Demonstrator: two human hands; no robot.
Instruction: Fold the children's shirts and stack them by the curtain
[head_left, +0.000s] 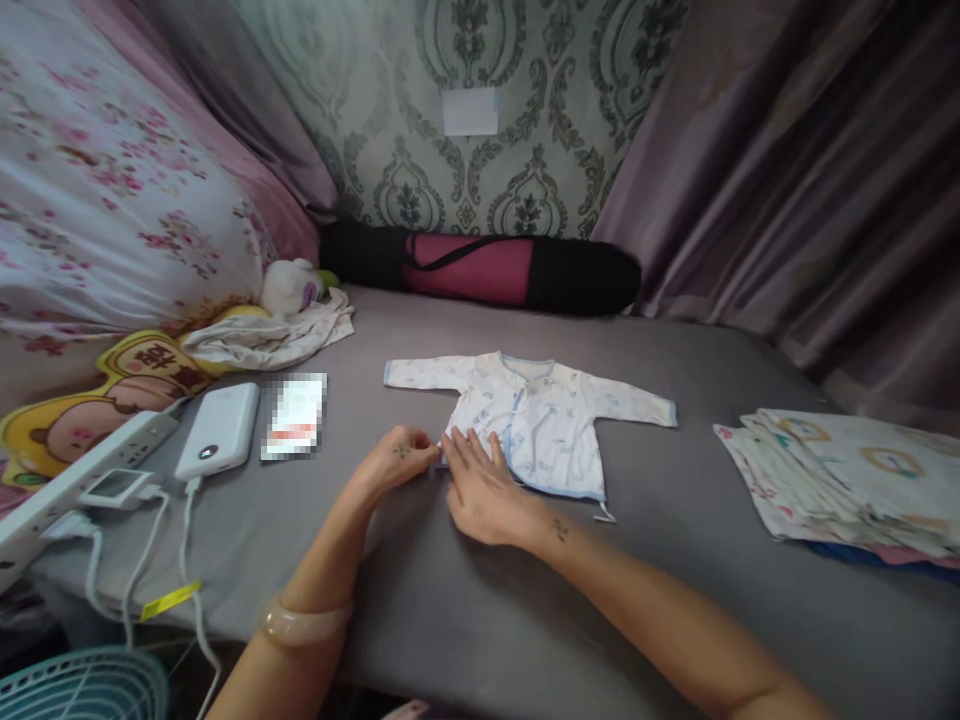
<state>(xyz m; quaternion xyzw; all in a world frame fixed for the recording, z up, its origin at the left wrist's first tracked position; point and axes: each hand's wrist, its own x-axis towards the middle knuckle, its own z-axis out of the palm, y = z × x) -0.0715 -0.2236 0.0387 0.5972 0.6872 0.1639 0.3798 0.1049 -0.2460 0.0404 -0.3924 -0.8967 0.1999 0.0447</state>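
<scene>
A small white baby shirt [551, 430] with blue trim and a faint blue print lies front side up, its sleeves stretched out to both sides. A tie string pokes out at its lower right corner. My left hand [401, 460] is closed in a pinch at the lower left corner of the shirt, the fingertips partly hidden. Flat over the lower left front of the shirt rests my right hand [484, 490], open with its fingers stretched out, covering part of the hem.
On the right is a stack of folded cloths [847, 480]. A power bank [219, 430], a power strip [97, 480] with cables and a blurred card [295, 415] lie on the left. A black and red rolled bag [469, 268] lies along the wall.
</scene>
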